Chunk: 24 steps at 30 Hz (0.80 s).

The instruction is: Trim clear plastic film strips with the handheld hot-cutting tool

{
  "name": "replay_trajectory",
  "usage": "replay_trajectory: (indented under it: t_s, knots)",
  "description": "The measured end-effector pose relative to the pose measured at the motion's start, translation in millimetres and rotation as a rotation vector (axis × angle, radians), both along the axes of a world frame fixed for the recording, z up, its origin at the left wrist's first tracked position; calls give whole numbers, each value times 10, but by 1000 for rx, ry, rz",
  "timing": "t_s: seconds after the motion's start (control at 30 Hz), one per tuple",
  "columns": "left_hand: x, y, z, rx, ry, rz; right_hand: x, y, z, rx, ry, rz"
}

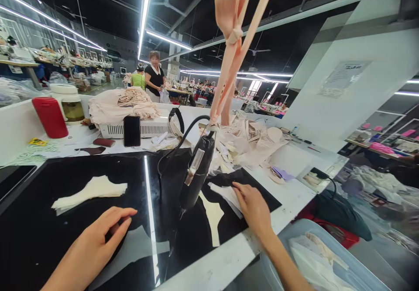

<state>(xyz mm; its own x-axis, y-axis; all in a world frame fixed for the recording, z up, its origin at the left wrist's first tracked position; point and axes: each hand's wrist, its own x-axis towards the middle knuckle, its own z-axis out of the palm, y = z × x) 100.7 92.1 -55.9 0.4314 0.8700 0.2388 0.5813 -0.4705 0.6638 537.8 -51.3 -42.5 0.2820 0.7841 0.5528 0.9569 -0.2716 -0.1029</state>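
Note:
My left hand (98, 238) hovers over a sheer grey mesh piece (140, 245) lying on the black work surface. Its thumb and forefinger point forward with a small gap between them, and nothing shows in it. At the right, my right hand (253, 206) has its fingertips closed on the edge of some white cut fabric pieces (225, 193). Between the hands a black handheld tool (198, 171) with a cord hangs from a knotted peach fabric strap (225, 55). Beside it lies a cream fabric piece (213, 217). A stack of cream pieces (91, 191) rests farther left.
Along the back are a red case (50, 117), a jar (72, 107), a phone (132, 131) and heaped peach fabric (127, 101). More scraps (252, 136) lie behind the tool. A plastic bin (307, 225) stands lower right. A person (154, 78) stands beyond the table.

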Motion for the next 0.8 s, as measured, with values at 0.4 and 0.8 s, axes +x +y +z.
replay_trajectory:
  t_s: [0.4,0.8]
  knots:
    - [6,35,8,-20,-10,6,548,-236,-174,-68,192,-29]
    - [220,-247,285,-121,2,-32,830,71,-288,52,401,70]
